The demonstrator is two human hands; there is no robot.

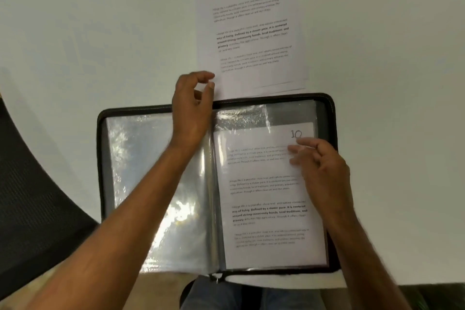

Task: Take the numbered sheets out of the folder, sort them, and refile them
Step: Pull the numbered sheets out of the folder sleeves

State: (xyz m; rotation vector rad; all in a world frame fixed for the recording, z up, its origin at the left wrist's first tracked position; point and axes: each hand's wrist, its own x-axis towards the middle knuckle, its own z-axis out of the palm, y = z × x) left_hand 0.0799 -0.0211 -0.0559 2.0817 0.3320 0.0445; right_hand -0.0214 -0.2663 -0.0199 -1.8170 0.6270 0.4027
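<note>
Two hands are over an open zip folder [100, 158] that lies flat on a white table [100, 20], near the edge closest to the person. The folder has a dark border and clear plastic sleeves inside. The left-side sleeve [141, 184] looks empty and just throws back a lot of glare.

The right-side sleeve holds a printed sheet marked "10" [264, 196] in handwriting at its top right corner. It sits a bit low in the pocket, so there's a strip of empty shiny plastic above it.

The right hand [324, 173] lies on the right edge of that sheet, just under the "10". Its fingers [299, 151] are loosely spread and point left across the page, fingertips touching the plastic or the paper, can't tell which.

The left hand [191, 108] reaches across the folder's spine to the top edge. Thumb and forefinger are curled toward each other right at the lower left corner of a loose stack of sheets [251, 33] on the table just beyond the folder. Looks like a pinch, but whether they actually have the corner I can't tell. The other fingers are curled in.

The stack's top page shows several blocks of printed text, one partly bold. Its bottom edge sits right against the folder's top border, and a second sheet edge peeks out underneath.

A dark chair [37, 196] shows at lower left.
</note>
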